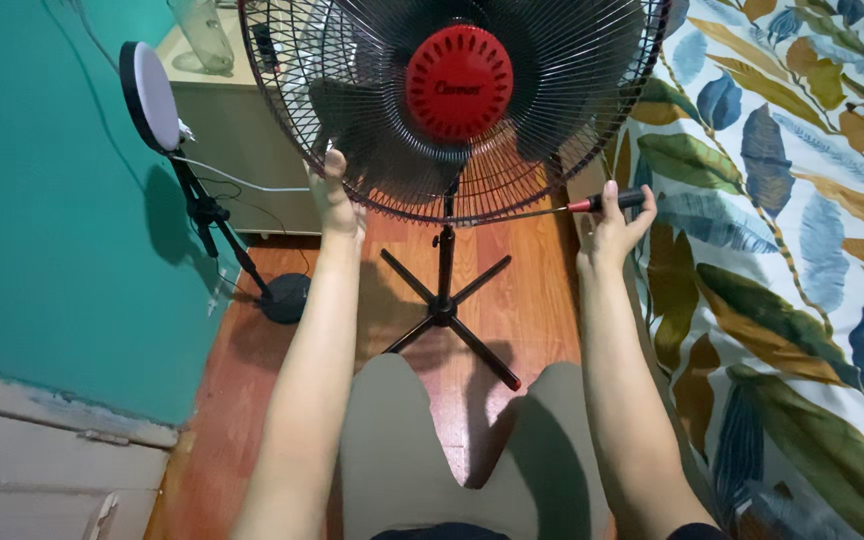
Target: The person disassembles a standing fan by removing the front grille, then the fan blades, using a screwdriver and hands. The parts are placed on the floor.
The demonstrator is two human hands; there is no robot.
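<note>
Small room, wood floor (542,300), teal wall (42,200) on the left, leaf-print bedcover (782,250) on the right, pale cabinet (242,150) at the far wall. Pedestal fan (452,100) stands in the middle far, black wire guard (352,150) facing the camera, red round hub cap (459,82) at centre, thin pole going down to a cross-shaped base (447,315) on the floor. Ring light on tripod (152,95) far left, white cable trailing from it. Person's knees show near, bottom centre. Left hand (337,195) is up at the lower left rim of the guard, fingers curled closed on the wires, bracing it. Right hand (612,220) is closed around a screwdriver (602,203), red and black handle, thin shaft running left to touch the lower right rim of the guard; the tip is too small to tell exactly what it sits in. Judgement on the work in hand: keeping the driver shaft in line with whatever fastener sits at the rim, and pressing in before turning, would stop the tip slipping off the thin wires; the left hand's hold should stay firm so the guard does not swing or twist, since the fan head looks free to tilt on its pole. Fingers stay outside the wire gaps.
</note>
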